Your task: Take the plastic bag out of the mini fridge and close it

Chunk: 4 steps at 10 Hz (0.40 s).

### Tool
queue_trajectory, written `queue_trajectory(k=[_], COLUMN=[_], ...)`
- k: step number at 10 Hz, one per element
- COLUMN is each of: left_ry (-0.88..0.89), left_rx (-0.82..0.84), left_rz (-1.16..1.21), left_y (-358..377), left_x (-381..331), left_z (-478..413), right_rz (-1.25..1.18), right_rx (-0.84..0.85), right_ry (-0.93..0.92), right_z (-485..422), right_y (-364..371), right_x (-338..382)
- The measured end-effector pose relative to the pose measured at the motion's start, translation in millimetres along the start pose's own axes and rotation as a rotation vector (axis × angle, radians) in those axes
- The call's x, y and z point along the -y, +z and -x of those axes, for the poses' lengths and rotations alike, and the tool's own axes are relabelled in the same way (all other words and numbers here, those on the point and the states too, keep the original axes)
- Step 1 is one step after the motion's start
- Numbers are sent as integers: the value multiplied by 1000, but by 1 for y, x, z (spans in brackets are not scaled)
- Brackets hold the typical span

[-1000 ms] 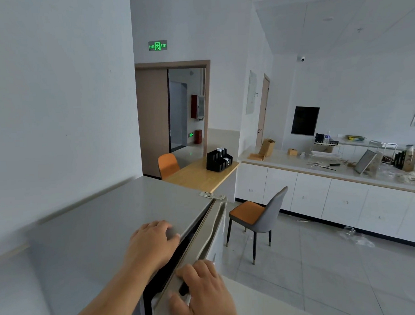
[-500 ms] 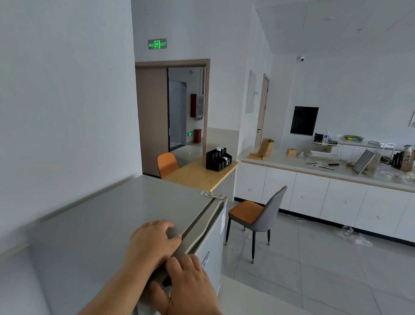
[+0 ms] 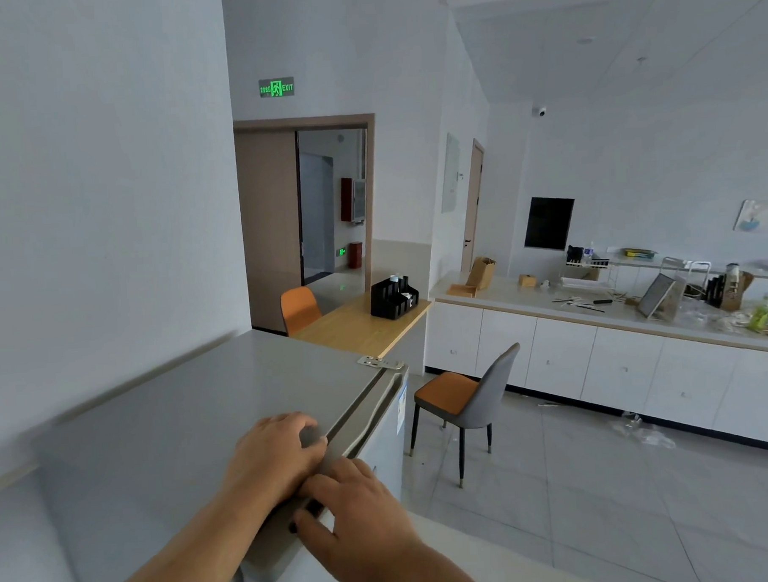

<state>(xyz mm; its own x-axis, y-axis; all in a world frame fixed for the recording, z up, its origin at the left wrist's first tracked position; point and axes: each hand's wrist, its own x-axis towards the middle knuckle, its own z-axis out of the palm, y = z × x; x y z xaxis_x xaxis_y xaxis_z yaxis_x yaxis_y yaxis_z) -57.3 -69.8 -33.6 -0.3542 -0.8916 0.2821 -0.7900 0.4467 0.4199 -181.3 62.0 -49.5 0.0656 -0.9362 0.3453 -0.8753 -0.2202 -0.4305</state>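
The grey mini fridge (image 3: pixel 180 409) stands against the left wall, and I look down on its flat top. Its door (image 3: pixel 382 440) sits flush with the body, with no gap showing. My left hand (image 3: pixel 270 458) rests on the fridge top at the front edge, fingers curled down over the rim and holding nothing. My right hand (image 3: pixel 361 520) lies on the door's top edge, its fingers bent around that edge beside the left hand. Neither hand holds a plastic bag. The fridge's inside is hidden.
A grey and orange chair (image 3: pixel 470 401) stands on the tiled floor right of the fridge. Behind it is a wooden table (image 3: pixel 357 331) with a black organiser (image 3: pixel 393 297). A long white counter (image 3: pixel 595 325) runs along the right wall. Crumpled clear plastic (image 3: pixel 643 431) lies on the floor.
The fridge door swung from partly open to fully closed. My right hand moved left with the door's top edge until it met my left hand, which stayed on the fridge top.
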Motion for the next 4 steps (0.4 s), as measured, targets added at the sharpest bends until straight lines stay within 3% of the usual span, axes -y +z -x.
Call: queue_trajectory(k=[4], left_ry=[137], left_rx=[6], left_rz=[168], left_y=[3], left_x=[-69], left_z=[14], right_rz=[78], right_rx=[-83], right_ry=[199], right_z=[1], right_y=[-76], right_x=[-53])
